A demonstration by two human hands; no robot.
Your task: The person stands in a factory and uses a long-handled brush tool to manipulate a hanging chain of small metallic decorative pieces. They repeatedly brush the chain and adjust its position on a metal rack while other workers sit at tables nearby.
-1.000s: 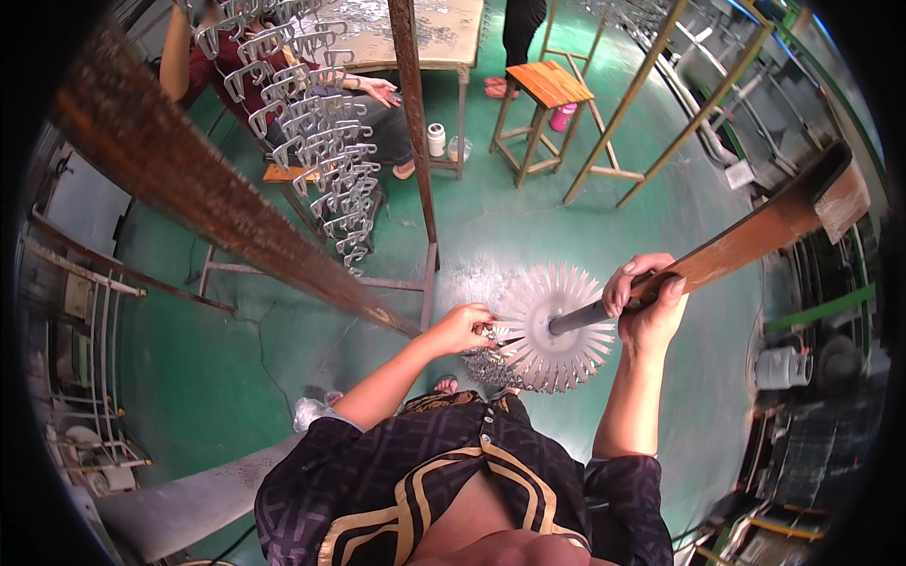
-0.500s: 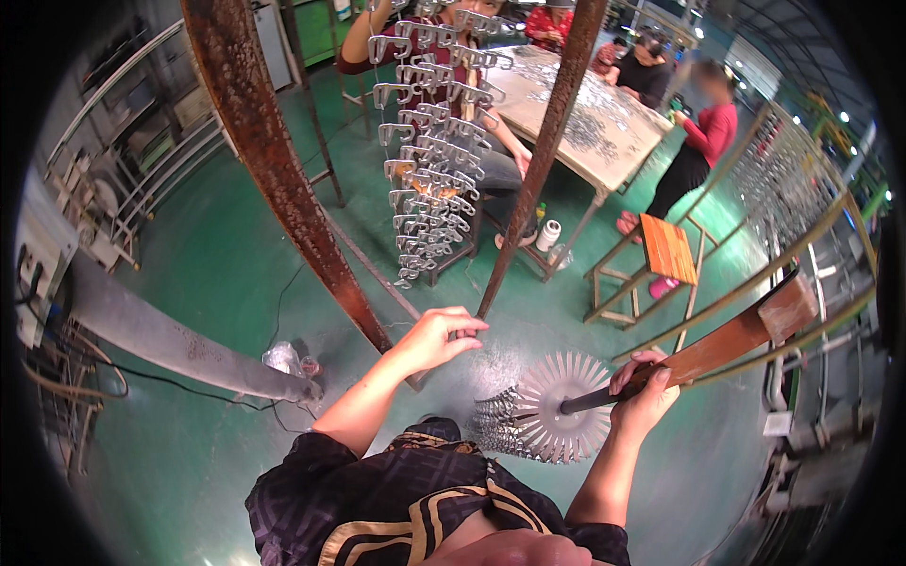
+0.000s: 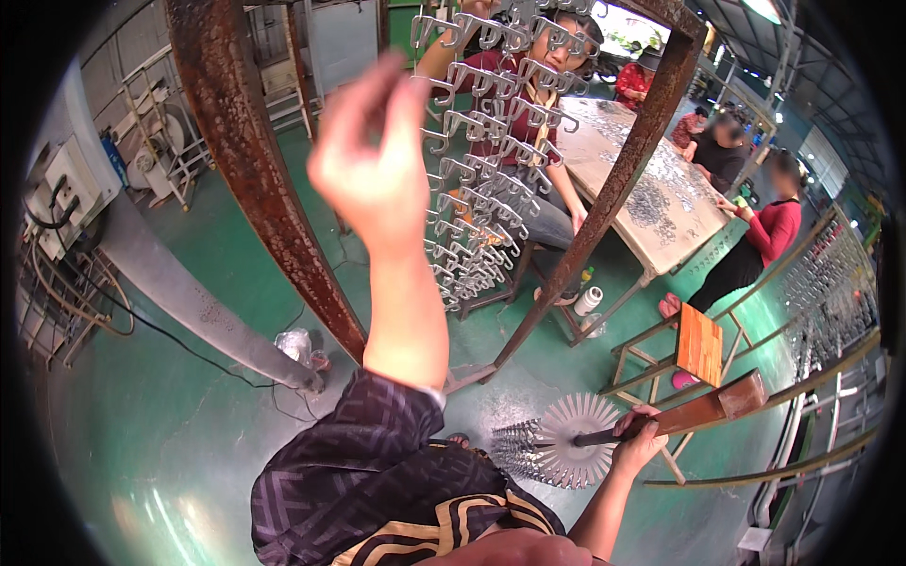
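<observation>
My left hand (image 3: 370,179) is raised in front of the rusty metal frame (image 3: 241,141), just left of a hanging column of metal clips (image 3: 477,179). Blur softens its fingertips, but thumb and fingers look apart with nothing seen between them. Low on the right, my right hand (image 3: 640,441) is wrapped round a dark rod (image 3: 596,437). A round slotted metal disc (image 3: 574,462) sits at the rod's lower end, with many small clips (image 3: 521,451) along its left side. Past my hand the rod meets a wider brown bar (image 3: 708,406).
Behind the clips a seated person (image 3: 491,85) reaches up. Several people are around a table (image 3: 585,141) strewn with metal parts. A wooden stool (image 3: 698,347) stands at right, a grey pipe (image 3: 198,302) slants at left, and a rusty post (image 3: 613,189) rises ahead.
My left hand has risen from low by the frame's foot to beside the hanging clips. My right hand, still on the rod, sits slightly lower in view. The view has shifted.
</observation>
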